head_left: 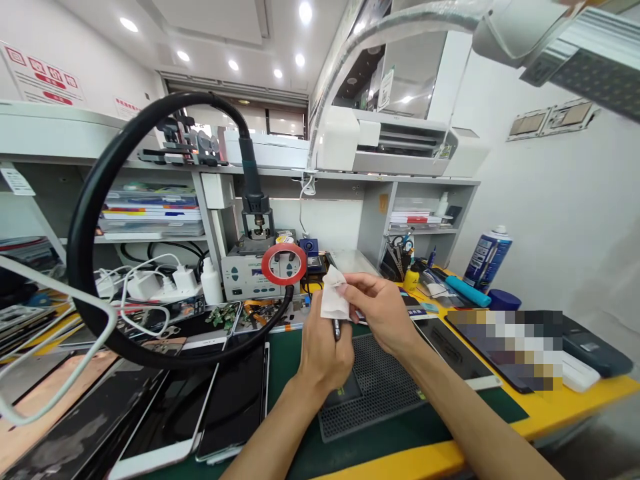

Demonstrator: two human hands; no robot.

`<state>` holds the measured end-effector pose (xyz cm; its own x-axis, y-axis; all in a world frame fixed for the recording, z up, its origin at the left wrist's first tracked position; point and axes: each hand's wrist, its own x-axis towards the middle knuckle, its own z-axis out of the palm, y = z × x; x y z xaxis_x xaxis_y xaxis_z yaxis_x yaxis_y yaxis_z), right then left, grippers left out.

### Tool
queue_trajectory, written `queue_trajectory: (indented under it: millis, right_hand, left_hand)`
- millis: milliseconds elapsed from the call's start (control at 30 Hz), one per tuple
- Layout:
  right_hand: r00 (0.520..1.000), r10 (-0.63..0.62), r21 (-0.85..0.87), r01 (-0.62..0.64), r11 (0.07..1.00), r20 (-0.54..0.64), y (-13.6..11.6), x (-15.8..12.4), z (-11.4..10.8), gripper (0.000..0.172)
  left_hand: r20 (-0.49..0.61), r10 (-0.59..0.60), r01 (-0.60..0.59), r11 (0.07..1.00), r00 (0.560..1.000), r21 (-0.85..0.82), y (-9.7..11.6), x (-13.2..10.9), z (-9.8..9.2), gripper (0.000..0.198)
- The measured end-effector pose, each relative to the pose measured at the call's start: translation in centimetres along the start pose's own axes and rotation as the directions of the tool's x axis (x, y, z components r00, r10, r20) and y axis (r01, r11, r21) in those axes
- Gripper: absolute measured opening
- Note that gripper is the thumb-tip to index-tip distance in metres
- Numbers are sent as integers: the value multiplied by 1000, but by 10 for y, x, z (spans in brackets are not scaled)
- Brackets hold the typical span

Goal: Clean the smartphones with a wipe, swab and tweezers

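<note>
My left hand (323, 350) is closed round a thin dark tool (337, 328) whose tip points up. My right hand (377, 307) pinches a small white wipe (333, 297) and presses it against the upper end of that tool. Both hands hover above a black perforated mat (377, 390) lying on the green work mat (295, 360).
A hot-air station (255, 270) with a thick black hose (100, 200) and red tape roll (284, 264) stands behind. Phones and screens (200, 413) lie at left. A blue spray can (487, 257), tablet (450, 350) and yellow table edge (575, 407) are right.
</note>
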<state>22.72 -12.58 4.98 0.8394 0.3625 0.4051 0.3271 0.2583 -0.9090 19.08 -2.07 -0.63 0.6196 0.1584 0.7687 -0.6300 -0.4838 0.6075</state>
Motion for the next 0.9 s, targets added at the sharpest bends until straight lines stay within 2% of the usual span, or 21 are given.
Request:
queue_trajectory:
  millis: [67, 133, 300, 400, 600, 800, 900]
  right_hand:
    - [988, -155, -183, 147, 972, -28, 3, -2, 1, 20]
    - [971, -241, -292, 228, 929, -8, 6, -3, -2, 20]
    - [941, -318, -436, 336, 835, 116, 9, -8, -9, 24]
    - [915, -365, -453, 403, 795, 174, 8, -10, -8, 23]
    - [929, -323, -389, 370, 844, 181, 0, -11, -3, 12]
    - [919, -259, -336, 354, 873, 296, -3, -15, -6, 10]
    - [910, -255, -299, 355, 886, 325, -4, -16, -8, 9]
  left_hand:
    - [24, 46, -47, 999, 999, 29, 0, -1, 2, 43]
    - [39, 77, -79, 996, 996, 48, 0, -2, 3, 50]
    - [35, 80, -82, 995, 996, 59, -1, -3, 3, 37]
    - [37, 86, -88, 995, 996, 52, -2, -3, 2, 30]
    - [15, 115, -116, 990, 993, 84, -9, -6, 4, 39]
    - [19, 108, -109, 986, 994, 124, -14, -6, 4, 32]
    - [36, 108, -111, 986, 994, 126, -13, -6, 2, 37]
